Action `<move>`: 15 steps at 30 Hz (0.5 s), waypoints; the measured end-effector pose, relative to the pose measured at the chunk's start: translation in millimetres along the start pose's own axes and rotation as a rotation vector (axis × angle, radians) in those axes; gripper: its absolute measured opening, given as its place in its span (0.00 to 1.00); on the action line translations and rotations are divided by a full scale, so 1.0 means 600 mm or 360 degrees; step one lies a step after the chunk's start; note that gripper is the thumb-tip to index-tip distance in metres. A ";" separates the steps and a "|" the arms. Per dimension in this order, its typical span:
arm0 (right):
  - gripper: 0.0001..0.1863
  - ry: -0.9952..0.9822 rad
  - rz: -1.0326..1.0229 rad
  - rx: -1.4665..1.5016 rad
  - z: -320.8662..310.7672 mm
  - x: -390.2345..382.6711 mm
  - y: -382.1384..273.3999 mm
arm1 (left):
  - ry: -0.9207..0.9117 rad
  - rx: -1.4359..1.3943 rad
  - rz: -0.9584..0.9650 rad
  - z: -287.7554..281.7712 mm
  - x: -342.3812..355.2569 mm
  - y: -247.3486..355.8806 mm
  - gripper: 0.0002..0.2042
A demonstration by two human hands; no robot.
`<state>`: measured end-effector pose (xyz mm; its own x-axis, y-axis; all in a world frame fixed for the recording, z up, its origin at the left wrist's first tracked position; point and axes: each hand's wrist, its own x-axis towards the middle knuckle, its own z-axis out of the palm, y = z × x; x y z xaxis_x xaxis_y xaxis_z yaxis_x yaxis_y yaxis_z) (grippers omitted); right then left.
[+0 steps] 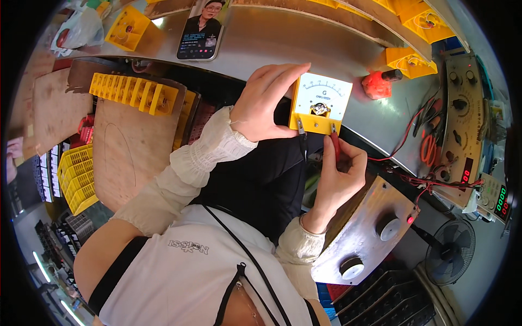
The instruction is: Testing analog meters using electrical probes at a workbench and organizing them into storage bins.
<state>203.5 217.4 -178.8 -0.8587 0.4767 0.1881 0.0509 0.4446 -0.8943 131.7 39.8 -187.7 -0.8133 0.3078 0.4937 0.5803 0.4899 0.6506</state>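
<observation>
A yellow panel meter [332, 110] with a white scale face is tilted up over the near edge of the metal bench. Its left side is gripped by my left hand [263, 106], thumb low and index finger along the top corner. The round middle part of the meter looks exposed. My right hand [343, 174] pinches a red crocodile clip [336, 148] at the meter's lower right terminal. On the lower left terminal hangs a black crocodile clip [303, 142], and neither hand is holding that one.
A phone [199, 32] stands at the back of the metal bench [261, 38]. To the right are a red block-like object [376, 85], orange-handled pliers [428, 149] and a test instrument [462, 119]. A metal box with knobs [370, 239] sits near my right forearm. Yellow meter cases [133, 92] line a board at left.
</observation>
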 end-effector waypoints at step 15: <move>0.10 0.0001 0.0013 -0.0005 0.000 -0.005 0.003 | -0.0019 0.0047 0.0029 0.002 -0.001 -0.006 0.52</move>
<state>206.1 217.1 -181.0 -0.8581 0.4805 0.1811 0.0592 0.4430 -0.8946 130.2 38.9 -191.1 -0.8030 0.3269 0.4983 0.5939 0.5079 0.6240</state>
